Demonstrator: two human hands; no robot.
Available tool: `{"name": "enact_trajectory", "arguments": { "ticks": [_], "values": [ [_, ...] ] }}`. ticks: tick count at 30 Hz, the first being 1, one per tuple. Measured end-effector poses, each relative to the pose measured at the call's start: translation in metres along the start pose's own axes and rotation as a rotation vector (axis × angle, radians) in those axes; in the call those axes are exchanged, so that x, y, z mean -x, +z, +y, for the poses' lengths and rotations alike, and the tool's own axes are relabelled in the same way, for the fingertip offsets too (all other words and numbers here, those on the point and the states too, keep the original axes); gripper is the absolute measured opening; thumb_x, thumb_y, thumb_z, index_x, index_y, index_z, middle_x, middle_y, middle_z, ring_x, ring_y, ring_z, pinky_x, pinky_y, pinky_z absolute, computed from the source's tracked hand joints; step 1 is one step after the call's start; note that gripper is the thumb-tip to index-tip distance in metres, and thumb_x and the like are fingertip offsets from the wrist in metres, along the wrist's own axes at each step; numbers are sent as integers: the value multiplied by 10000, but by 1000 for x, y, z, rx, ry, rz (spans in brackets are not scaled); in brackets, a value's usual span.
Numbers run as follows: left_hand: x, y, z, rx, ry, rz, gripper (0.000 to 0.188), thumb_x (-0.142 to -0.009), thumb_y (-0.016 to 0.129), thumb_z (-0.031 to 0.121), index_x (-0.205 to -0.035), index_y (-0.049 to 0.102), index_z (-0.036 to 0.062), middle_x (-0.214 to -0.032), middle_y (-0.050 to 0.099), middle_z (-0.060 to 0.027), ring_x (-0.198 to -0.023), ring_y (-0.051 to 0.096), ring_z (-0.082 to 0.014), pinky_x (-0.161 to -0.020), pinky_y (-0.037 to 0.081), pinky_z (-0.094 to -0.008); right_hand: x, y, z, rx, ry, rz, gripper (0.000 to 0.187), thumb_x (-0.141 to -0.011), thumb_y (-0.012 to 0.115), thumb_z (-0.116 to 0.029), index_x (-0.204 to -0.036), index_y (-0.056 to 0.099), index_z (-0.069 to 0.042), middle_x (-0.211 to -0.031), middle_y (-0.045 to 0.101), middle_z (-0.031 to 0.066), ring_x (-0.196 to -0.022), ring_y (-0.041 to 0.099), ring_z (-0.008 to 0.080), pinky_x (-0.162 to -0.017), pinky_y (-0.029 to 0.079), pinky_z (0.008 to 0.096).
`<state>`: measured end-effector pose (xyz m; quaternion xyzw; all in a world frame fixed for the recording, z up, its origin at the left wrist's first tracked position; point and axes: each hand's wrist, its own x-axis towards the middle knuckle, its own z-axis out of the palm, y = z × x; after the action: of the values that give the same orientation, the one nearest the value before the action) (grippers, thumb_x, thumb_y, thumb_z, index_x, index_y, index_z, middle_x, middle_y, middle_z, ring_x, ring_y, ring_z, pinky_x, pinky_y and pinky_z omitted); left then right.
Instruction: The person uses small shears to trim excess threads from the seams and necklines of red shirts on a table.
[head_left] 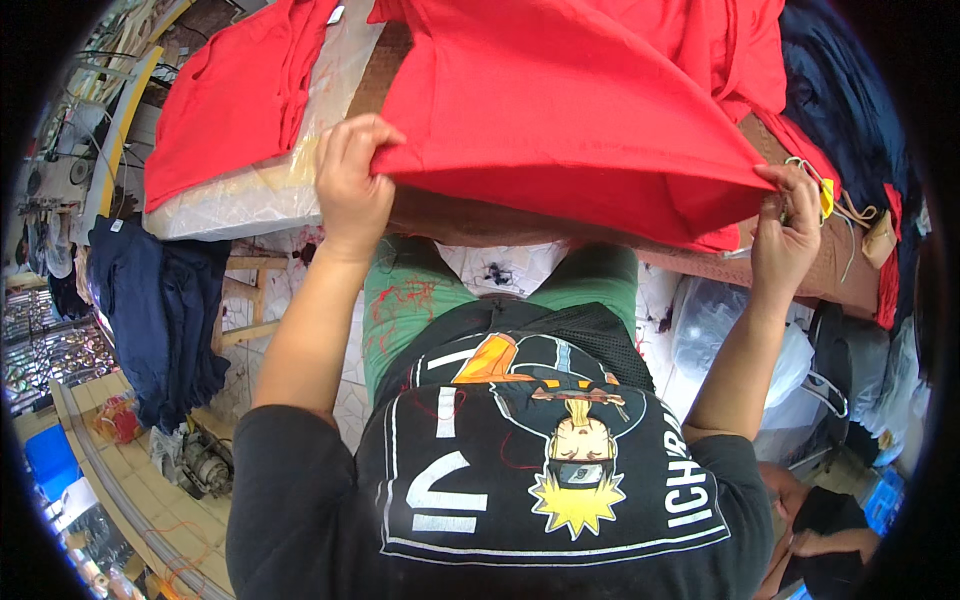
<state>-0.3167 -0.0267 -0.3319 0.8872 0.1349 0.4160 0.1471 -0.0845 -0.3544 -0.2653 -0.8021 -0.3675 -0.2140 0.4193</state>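
Observation:
A red garment (pixel 560 100) is stretched between my two hands, its near edge lifted and hanging in a shallow curve. My left hand (pixel 355 185) pinches that edge at its left corner. At the right corner, my right hand (pixel 787 225) grips the same edge between thumb and fingers. Close beside the right hand are a small yellow item (pixel 826 198) and some loose strings; whether that hand also touches them I cannot tell. The far part of the garment lies bunched over the brown-covered work surface (pixel 440 215).
Another red garment (pixel 240 100) lies on the plastic-covered left part of the surface. Dark blue garments (pixel 160 310) hang at the left, and more dark blue cloth (pixel 840 90) is piled at the right. Clear plastic bags (pixel 735 340) stand below right. A person (pixel 825 540) sits behind at lower right.

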Motion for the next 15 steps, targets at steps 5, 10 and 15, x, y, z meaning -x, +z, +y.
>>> {"name": "enact_trajectory", "arguments": {
  "ticks": [5, 10, 15],
  "values": [
    [31, -25, -13, -159, -2, -275, 237, -714, 623, 25, -919, 684, 127, -1034, 643, -35, -1081, 561, -273, -970, 367, -396, 35, 26, 34, 265, 77, -467, 304, -742, 564, 103, -993, 657, -39, -1026, 608, 146, -937, 619, 332, -827, 488, 364],
    [11, -45, -3, -97, 8, -357, 157, -793, 693, 172, -944, 726, 146, -1086, 659, -26, -1108, 567, -247, -1001, 349, -409, 8, 26, -20, 88, -4, -497, 256, -772, 601, 64, -1005, 647, -31, -978, 615, 149, -892, 623, 335, -790, 494, 369],
    [1, 11, 30, 260, -208, -346, 227, -825, 706, 190, -1029, 710, 90, -1103, 663, -93, -1070, 605, -260, -922, 474, -364, -2, 85, -54, -128, -4, -729, 334, -769, 601, 35, -1088, 649, -52, -1074, 633, 144, -960, 629, 330, -827, 500, 361]
  ]
}}
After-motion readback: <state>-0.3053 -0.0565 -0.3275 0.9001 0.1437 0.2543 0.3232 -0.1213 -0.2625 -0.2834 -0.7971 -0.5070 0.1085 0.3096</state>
